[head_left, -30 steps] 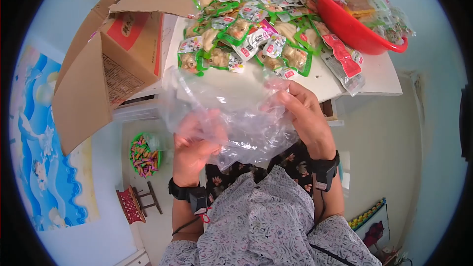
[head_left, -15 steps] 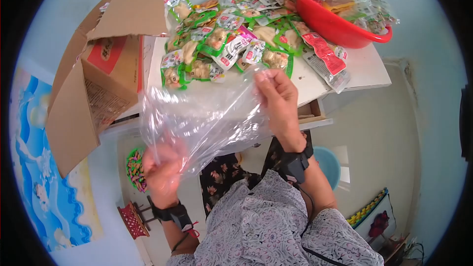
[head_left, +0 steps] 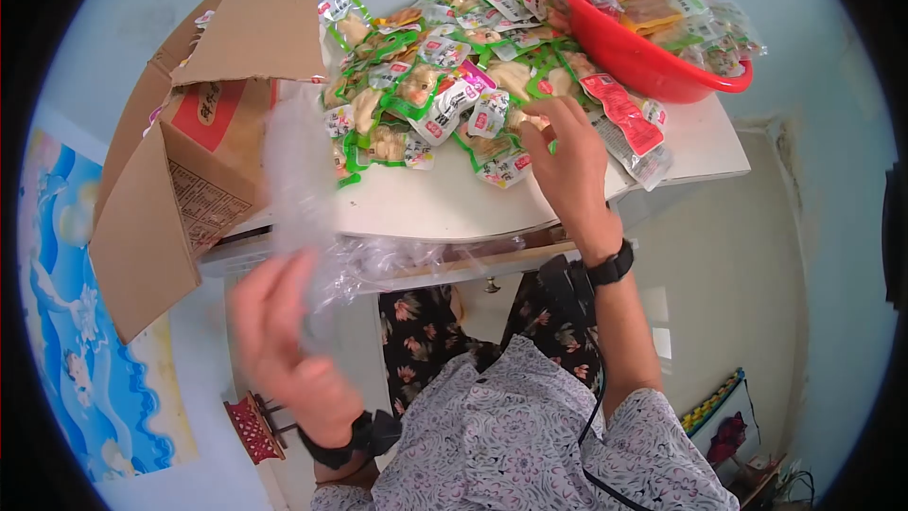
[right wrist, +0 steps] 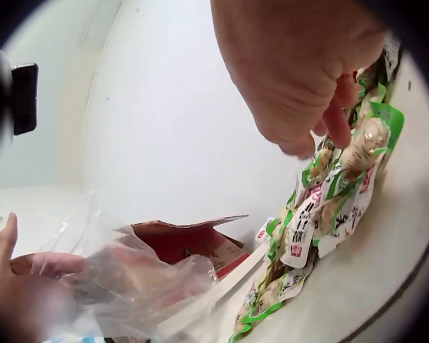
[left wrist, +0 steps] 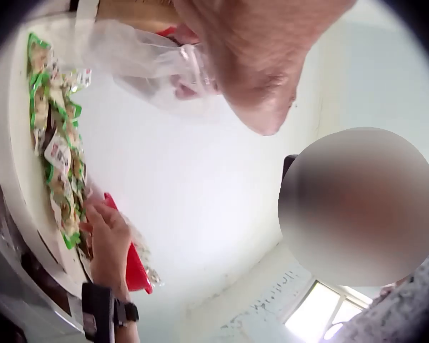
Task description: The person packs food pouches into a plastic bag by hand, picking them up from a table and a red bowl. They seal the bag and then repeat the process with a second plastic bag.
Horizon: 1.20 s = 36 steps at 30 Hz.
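In the head view my left hand (head_left: 288, 350) is blurred, its fingers extended and its thumb apart, with a clear plastic bag (head_left: 303, 170) rising from the fingers. Fingertips show through the film in the left wrist view, and the bag (right wrist: 143, 286) spreads beside that hand in the right wrist view. My right hand (head_left: 572, 161) reaches over the pile of snack packets (head_left: 416, 85), thumb and index finger apart. Its fingertips are right beside a green-edged packet (right wrist: 368, 146) in the right wrist view. The packets are green-edged, clear and white, with pale food inside.
An opened cardboard box (head_left: 218, 132) stands at the table's left. A red basin (head_left: 653, 61) filled with packets is at the back right, beside a red-labelled packet (head_left: 624, 114). Below the white table's (head_left: 454, 208) front edge, a drawer (head_left: 445, 265) holds more clear plastic.
Both hands held the bag stretched between them earlier. The right hand has let go and moved up to the packets. The left hand has swung the bag leftward, towards the box.
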{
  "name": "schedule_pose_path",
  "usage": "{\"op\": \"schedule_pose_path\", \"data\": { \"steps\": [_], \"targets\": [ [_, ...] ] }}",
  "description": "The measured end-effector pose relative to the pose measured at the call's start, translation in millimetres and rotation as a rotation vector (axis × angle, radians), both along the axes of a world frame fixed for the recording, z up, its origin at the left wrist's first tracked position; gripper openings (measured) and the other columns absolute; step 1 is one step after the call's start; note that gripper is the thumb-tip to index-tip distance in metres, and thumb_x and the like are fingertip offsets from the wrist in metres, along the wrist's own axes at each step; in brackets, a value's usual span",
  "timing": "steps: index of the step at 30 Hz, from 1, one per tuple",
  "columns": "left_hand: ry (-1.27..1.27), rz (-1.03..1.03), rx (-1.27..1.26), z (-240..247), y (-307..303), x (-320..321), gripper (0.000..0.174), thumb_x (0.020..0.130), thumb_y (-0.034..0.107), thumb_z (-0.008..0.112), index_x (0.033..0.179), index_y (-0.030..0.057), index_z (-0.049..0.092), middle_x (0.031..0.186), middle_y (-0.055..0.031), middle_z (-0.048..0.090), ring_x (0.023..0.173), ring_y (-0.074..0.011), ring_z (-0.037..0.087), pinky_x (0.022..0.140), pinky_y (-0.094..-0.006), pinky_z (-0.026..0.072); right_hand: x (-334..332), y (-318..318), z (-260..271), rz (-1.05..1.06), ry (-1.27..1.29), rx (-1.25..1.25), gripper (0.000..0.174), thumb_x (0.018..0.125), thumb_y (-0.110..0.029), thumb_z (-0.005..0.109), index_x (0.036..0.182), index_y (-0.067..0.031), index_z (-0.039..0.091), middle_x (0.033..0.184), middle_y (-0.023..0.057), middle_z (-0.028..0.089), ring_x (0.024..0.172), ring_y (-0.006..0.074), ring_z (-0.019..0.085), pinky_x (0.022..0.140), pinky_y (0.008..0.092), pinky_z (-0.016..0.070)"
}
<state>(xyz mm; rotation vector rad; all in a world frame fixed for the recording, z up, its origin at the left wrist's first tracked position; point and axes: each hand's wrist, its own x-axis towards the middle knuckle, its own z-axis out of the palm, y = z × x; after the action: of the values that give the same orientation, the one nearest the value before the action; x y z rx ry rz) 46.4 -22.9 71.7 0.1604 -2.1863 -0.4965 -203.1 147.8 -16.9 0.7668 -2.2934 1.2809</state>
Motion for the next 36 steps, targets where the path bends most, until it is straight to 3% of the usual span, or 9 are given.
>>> {"op": "schedule_pose_path", "data": {
  "steps": [3, 5, 8, 11, 18, 24, 30, 34, 36],
  "targets": [
    [-0.272, -0.098, -0.022, -5, 18, -37, 0.052, 0.106, 0.045, 0.05, 0.114, -0.0017, 0.072, 0.105, -0.0203, 0.066, 0.091, -0.0381, 0.066, 0.077, -0.0465, 0.0524, -5, -3, 13, -0.032, 0.035, 0.231, 0.044, 0.085, -0.023, 0.08, 0.122, -0.0056, 0.066, 0.113, 0.0145, 0.069, 0.101, 0.0312, 0.068, 0.08, 0.044, 0.0532],
    [-0.429, -0.146, 0.095, -17, 27, -57, 0.046, 0.109, 0.035, 0.045, 0.111, -0.0039, 0.07, 0.101, -0.0175, 0.066, 0.089, -0.0351, 0.067, 0.079, -0.0428, 0.0514, -9, -7, 8, -0.082, 0.252, 0.36, 0.053, 0.083, -0.031, 0.082, 0.126, -0.0048, 0.066, 0.119, 0.0145, 0.068, 0.113, 0.0344, 0.064, 0.09, 0.0487, 0.051],
    [-0.513, -0.184, 0.216, -44, 23, -75, 0.042, 0.11, 0.027, 0.043, 0.106, -0.0053, 0.07, 0.094, -0.0148, 0.065, 0.082, -0.0297, 0.066, 0.075, -0.0399, 0.05, -15, -9, -15, -0.1, 0.214, 0.317, 0.059, 0.082, -0.034, 0.082, 0.13, -0.0028, 0.065, 0.121, 0.0141, 0.069, 0.123, 0.0385, 0.058, 0.098, 0.0522, 0.0464],
    [-0.523, -0.194, 0.345, -68, 11, -85, 0.03, 0.106, 0.019, 0.052, 0.103, -0.0046, 0.07, 0.09, -0.0113, 0.064, 0.075, -0.0223, 0.062, 0.07, -0.0354, 0.0479, -20, 1, -25, -0.026, 0.128, 0.159, 0.062, 0.082, -0.034, 0.083, 0.131, -0.0028, 0.064, 0.121, 0.0153, 0.069, 0.117, 0.0382, 0.06, 0.094, 0.0495, 0.0488],
    [-0.469, -0.227, 0.444, -85, 9, -94, 0.017, 0.09, 0.003, 0.073, 0.107, -0.0008, 0.071, 0.093, -0.0045, 0.064, 0.071, -0.0107, 0.052, 0.065, -0.0271, 0.044, -21, 31, -3, -0.072, -0.1, 0.369, 0.072, 0.073, -0.029, 0.09, 0.134, -0.0031, 0.061, 0.113, 0.0158, 0.07, 0.108, 0.0364, 0.062, 0.086, 0.0464, 0.0522],
    [-0.384, -0.229, 0.464, -91, 11, -99, 0.026, 0.089, 0.001, 0.071, 0.115, 0.0011, 0.07, 0.099, -0.0049, 0.065, 0.074, -0.0091, 0.051, 0.067, -0.0258, 0.0452, -14, 38, -15, 0.016, -0.432, -0.069, 0.065, 0.079, -0.027, 0.089, 0.132, -0.0025, 0.061, 0.107, 0.0104, 0.071, 0.097, 0.0217, 0.067, 0.087, 0.0333, 0.0515],
    [-0.371, -0.274, 0.455, -95, 10, -96, 0.029, 0.088, -0.002, 0.07, 0.116, 0.0014, 0.071, 0.098, -0.004, 0.064, 0.074, -0.0094, 0.051, 0.067, -0.0247, 0.0438, 22, 46, 4, 0.246, -0.774, -1.059, 0.038, 0.09, -0.021, 0.08, 0.12, -0.0015, 0.067, 0.106, 0.0018, 0.072, 0.091, 0.0085, 0.064, 0.079, 0.0279, 0.0517],
    [-0.373, -0.287, 0.497, -89, 27, -98, 0.028, 0.089, -0.001, 0.069, 0.117, 0.0011, 0.071, 0.1, -0.0039, 0.063, 0.076, -0.0096, 0.053, 0.068, -0.0245, 0.0431, 49, 45, 1, 0.164, -0.652, -0.631, 0.028, 0.092, -0.013, 0.078, 0.116, -0.002, 0.068, 0.099, 0.002, 0.074, 0.084, 0.0072, 0.065, 0.076, 0.0245, 0.0516],
    [-0.374, -0.325, 0.505, -85, 33, -97, 0.028, 0.089, 0.0, 0.07, 0.117, -0.0003, 0.07, 0.101, -0.004, 0.063, 0.078, -0.009, 0.054, 0.069, -0.0241, 0.0429, 58, 37, 5, 0.24, -0.693, -0.733, 0.031, 0.091, -0.014, 0.081, 0.117, -0.0032, 0.068, 0.099, 0.0024, 0.075, 0.087, 0.006, 0.067, 0.071, 0.0224, 0.0533]
  ]
}}
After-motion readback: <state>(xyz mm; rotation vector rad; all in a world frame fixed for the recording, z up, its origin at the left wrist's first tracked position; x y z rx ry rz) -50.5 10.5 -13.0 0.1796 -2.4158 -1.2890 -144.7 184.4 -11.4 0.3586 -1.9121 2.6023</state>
